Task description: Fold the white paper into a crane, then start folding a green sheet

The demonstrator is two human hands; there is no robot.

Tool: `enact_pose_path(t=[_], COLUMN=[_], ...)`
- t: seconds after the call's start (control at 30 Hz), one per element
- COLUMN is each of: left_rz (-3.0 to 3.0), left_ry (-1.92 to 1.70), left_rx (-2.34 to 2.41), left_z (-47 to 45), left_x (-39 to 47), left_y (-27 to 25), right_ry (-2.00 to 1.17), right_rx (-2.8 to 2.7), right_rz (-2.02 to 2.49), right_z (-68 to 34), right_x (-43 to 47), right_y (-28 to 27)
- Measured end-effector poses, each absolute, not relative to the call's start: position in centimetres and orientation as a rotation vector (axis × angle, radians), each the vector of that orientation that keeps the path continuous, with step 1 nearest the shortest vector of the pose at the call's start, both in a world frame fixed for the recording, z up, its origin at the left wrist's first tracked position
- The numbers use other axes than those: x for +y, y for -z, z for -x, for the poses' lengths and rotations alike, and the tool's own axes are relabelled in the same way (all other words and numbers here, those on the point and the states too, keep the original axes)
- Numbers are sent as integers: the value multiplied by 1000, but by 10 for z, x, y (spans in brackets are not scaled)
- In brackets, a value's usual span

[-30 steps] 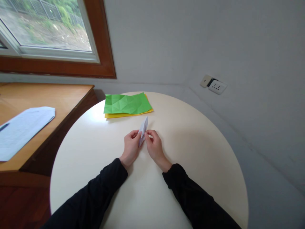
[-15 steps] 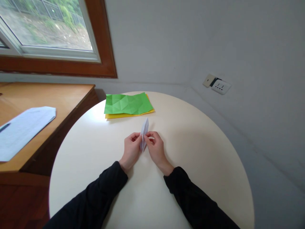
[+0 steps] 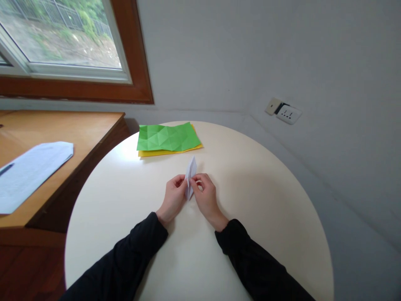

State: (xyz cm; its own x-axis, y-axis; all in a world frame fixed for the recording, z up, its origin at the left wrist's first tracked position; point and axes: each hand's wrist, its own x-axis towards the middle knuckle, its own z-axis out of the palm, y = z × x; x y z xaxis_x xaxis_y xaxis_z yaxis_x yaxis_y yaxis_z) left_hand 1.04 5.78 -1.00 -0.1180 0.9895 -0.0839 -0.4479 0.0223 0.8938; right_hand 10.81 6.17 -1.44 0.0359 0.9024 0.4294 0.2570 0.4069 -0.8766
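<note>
A small piece of folded white paper [image 3: 191, 168] stands nearly upright over the middle of the round table, its pointed tip facing away from me. My left hand [image 3: 174, 195] pinches it from the left, fingers curled. From the right, my right hand [image 3: 205, 195] grips its near part between thumb and fingertips. Both hands are close together, and the fingers hide part of the paper's lower half. Beyond them lies a creased green sheet of paper [image 3: 169, 138] on top of a yellow sheet [image 3: 171, 153].
The round white table [image 3: 266, 200] stands against the wall. To the left, a wooden desk [image 3: 90, 125] holds a stack of white papers [image 3: 37, 171] with a pen [image 3: 6, 169] on it. A wall socket [image 3: 288, 114] and a window [image 3: 72, 37] are farther back.
The white paper has turned slightly, showing a little more of its right face. Both hands keep their grip in nearly the same place. The view has shifted very slightly.
</note>
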Motion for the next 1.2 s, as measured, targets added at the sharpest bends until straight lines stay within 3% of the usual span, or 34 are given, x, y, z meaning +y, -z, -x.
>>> enact_pose_path(t=[0.2,0.7,1.2], left_rz=[-878,-1213,-942], left_ry=[-1463,-1514,-1599], left_rx=[1033,1303,1129], left_z=[-12,-10,-11], left_x=[57,54,54], left_y=[10,15,8], right_ry=[-574,-633,-848], right_rx=[-1509,-1456,-1358], right_rz=[1117,1026,1012], right_z=[-109,-107,-105], right_x=[61,62,60], right_y=[15,17,18])
